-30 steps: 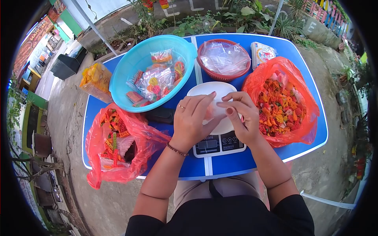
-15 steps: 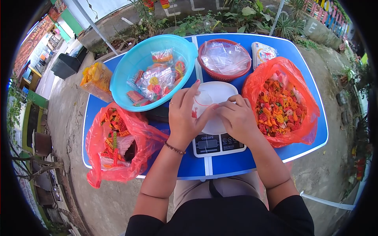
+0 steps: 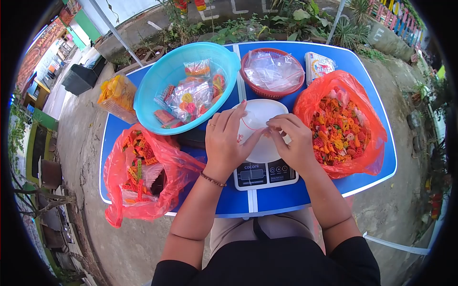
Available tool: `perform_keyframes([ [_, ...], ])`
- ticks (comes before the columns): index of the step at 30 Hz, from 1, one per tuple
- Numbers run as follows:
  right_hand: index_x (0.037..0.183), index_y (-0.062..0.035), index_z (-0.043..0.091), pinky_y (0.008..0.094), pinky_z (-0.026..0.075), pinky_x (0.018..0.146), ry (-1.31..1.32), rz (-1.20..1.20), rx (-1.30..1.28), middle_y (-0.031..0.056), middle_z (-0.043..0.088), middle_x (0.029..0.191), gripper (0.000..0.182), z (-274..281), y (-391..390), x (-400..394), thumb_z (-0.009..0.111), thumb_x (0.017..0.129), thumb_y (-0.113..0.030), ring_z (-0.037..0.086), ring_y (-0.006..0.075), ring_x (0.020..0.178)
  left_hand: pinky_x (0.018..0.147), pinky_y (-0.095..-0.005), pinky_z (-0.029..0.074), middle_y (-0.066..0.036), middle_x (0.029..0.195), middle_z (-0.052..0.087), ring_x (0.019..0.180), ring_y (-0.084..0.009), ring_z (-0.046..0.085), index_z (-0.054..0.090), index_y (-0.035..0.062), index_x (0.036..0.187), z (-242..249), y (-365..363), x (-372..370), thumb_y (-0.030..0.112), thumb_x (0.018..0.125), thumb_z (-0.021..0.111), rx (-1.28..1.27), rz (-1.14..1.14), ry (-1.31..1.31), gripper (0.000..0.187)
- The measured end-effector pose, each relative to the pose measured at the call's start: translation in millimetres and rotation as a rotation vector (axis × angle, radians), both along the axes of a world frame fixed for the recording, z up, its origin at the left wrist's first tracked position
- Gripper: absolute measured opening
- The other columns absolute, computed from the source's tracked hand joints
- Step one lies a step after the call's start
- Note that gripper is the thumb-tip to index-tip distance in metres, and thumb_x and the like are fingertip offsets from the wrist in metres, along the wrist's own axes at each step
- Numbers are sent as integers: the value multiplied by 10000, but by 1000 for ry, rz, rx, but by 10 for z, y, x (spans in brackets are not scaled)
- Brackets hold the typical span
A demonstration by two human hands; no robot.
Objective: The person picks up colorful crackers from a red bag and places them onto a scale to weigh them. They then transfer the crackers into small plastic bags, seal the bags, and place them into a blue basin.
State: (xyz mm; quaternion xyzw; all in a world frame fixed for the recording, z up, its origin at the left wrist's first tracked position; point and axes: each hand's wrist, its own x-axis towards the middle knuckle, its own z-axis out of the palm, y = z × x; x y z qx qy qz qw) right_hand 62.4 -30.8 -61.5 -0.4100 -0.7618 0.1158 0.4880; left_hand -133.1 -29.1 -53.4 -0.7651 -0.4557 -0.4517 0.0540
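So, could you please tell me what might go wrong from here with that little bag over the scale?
1. Both the left hand and the right hand work the small clear bag above the white bowl on the scale; pressing down could skew a reading.
2. The open red bag of snacks bulges near the right forearm; a nudge might spill it.

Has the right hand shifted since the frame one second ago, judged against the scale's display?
Yes. The right hand has moved slightly left and nearer the scale, fingers now bunched on the clear bag over the white bowl.
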Motion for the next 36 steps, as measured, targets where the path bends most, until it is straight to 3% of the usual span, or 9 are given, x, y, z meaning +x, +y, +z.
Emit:
perform_keyframes([
  [5,928,-9,687,250,519,587,431,-50,-120,94,713,902,148,-31,-18,-6,753,820,67,681,153,744,851,-375,526,-69,1020,700,942,-255,661,650,37,1315,25,-25,31,275,692,925,10,-112,23,722],
  [8,914,-25,704,259,512,608,470,-18,-148,77,725,871,164,-13,-66,-19,780,791,53,673,159,753,827,-367,533,-69,997,700,906,-251,667,666,41,1297,44,-53,73,261,668,933,2,-152,37,718],
  [11,867,-44,713,270,501,613,235,-17,-16,54,730,854,167,61,-104,19,802,757,43,660,162,751,817,-361,536,-73,982,699,898,-249,667,679,45,1283,23,-82,105,225,654,932,2,-169,42,702],
  [15,881,-61,745,337,486,771,186,115,33,52,742,900,124,120,-51,18,771,776,0,630,211,799,799,-357,536,-77,965,698,871,-244,670,676,44,1273,12,-65,119,226,685,902,41,-205,5,655],
  [22,966,-102,770,353,438,827,48,118,-46,83,656,1213,193,202,-140,-12,745,805,0,548,225,882,806,-336,551,-64,1040,706,927,-229,659,653,72,1329,-28,-77,81,125,679,891,-45,-219,-104,694],
  [25,989,-110,773,347,436,815,136,137,-94,82,630,1247,196,73,-82,15,746,823,-9,530,212,881,789,-293,553,-65,1012,712,890,-175,665,646,50,1330,108,-99,119,138,723,891,-116,-262,-195,660],
  [28,990,-111,774,343,437,819,200,62,-73,80,618,1262,173,116,-77,29,749,840,-30,528,210,947,769,-253,552,-56,1001,725,873,-98,668,639,0,1307,64,-127,109,100,808,852,-475,-429,-532,552],
  [31,988,-115,779,342,441,838,227,25,-16,91,611,1284,165,159,-77,23,754,836,-55,527,220,990,743,-229,553,-52,1008,729,864,-61,665,632,-48,1277,54,-117,49,39,879,788,-764,-497,-600,436],
  [36,1020,-113,772,337,443,857,25,138,1,110,595,1328,197,144,-35,125,757,826,-85,526,221,1001,713,-232,563,-55,981,742,836,-75,699,664,-41,1215,-26,-99,52,54,909,757,-828,-571,-721,334],
])
